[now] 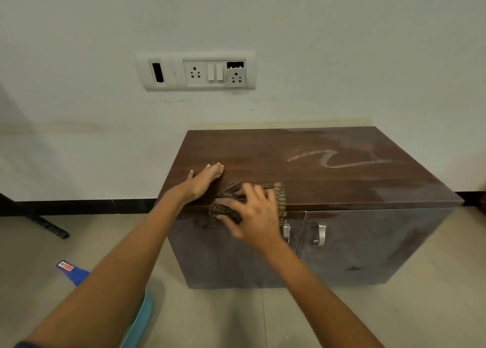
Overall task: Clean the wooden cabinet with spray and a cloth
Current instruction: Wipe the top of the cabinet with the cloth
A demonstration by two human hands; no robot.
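Note:
A low dark wooden cabinet (328,174) stands against the wall, with two doors and metal handles (319,234) on its front. Pale streaks and a dusty film mark the right half of its top. My left hand (202,180) lies flat and empty on the top near the front left corner. My right hand (252,213) presses a brown checked cloth (278,192) over the top's front edge, fingers spread on it. A blue spray bottle (72,271) lies on the floor at the left, partly hidden by my left arm.
A white switch and socket panel (196,71) sits on the wall above. A dark bar (39,220) slants down to the floor at far left. A teal object (139,318) shows under my left arm. Tiled floor surrounds the cabinet.

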